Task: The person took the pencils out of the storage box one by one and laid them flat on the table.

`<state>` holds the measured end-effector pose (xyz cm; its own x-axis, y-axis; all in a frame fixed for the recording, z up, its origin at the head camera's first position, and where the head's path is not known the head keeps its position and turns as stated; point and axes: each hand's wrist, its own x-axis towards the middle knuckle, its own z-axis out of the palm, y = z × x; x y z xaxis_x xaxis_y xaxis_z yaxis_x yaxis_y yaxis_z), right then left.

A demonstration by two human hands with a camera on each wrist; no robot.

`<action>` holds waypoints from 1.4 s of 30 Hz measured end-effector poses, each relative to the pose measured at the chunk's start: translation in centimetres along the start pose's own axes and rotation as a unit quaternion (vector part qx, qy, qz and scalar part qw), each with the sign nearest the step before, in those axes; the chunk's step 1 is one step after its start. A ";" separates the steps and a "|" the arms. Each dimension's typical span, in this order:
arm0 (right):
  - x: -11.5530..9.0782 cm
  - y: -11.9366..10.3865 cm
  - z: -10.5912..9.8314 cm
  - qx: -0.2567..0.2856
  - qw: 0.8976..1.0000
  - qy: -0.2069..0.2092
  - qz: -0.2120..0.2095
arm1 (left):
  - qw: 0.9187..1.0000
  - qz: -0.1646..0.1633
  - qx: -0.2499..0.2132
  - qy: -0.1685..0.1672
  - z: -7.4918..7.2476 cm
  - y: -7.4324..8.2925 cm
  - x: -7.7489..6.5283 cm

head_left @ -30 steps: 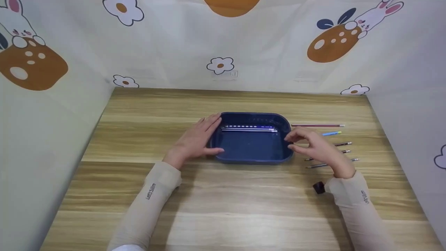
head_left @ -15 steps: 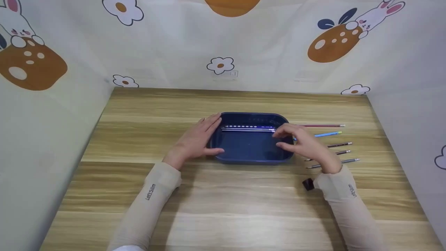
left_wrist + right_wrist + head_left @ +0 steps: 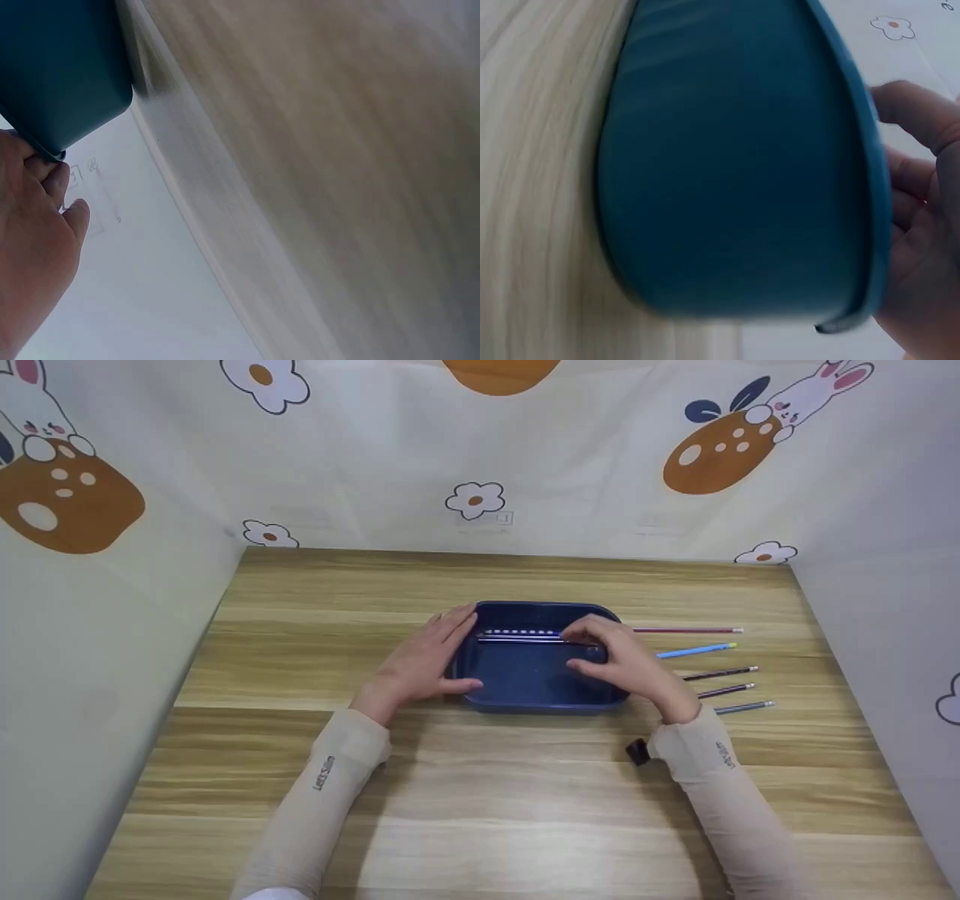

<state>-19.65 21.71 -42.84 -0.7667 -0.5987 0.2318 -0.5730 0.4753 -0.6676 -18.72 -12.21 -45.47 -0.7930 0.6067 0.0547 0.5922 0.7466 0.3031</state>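
In the head view, a dark blue rectangular plastic bin (image 3: 525, 686) stands on the wooden table. Several pencils (image 3: 517, 637) lie inside along its far wall. My left hand (image 3: 416, 664) rests on the bin's left end, fingers extended along the rim and thumb spread over it. My right hand (image 3: 619, 660) reaches over the right rim, fingers bent down at the pencils' right ends, thumb apart from them. It has nothing between thumb and fingers. The right wrist view shows the bin's outer wall (image 3: 735, 165), with the hand beyond the rim.
Several more pencils lie spread on the table to the right, among them a red one (image 3: 690, 630) and a light blue one (image 3: 697, 650). A small black block-like piece (image 3: 637, 751) sits by the right cuff. Printed cloth walls (image 3: 375, 472) enclose the table.
My right hand has moved left from the bin's right rim to over its inside, at the pencils' right ends. The left hand and the bin have not moved.
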 end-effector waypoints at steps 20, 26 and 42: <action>3.0 0.8 2.4 -0.022 0.997 -0.016 0.067 | 1.000 -0.007 -0.004 -0.021 -0.1 0.1 0.4; 3.6 1.3 3.0 -0.035 0.996 -0.034 0.081 | 0.999 -0.016 -0.013 -0.027 -0.1 0.2 0.4; 4.1 1.6 3.8 -0.091 0.988 -0.077 0.100 | 1.000 -0.013 -0.009 -0.015 -0.2 0.2 0.1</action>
<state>-22.55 17.54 -45.67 -0.8250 -0.5650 -0.0119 -0.4675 0.6941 -0.5474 -18.71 -12.09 -45.25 -0.8033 0.5953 0.0185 0.5688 0.7574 0.3207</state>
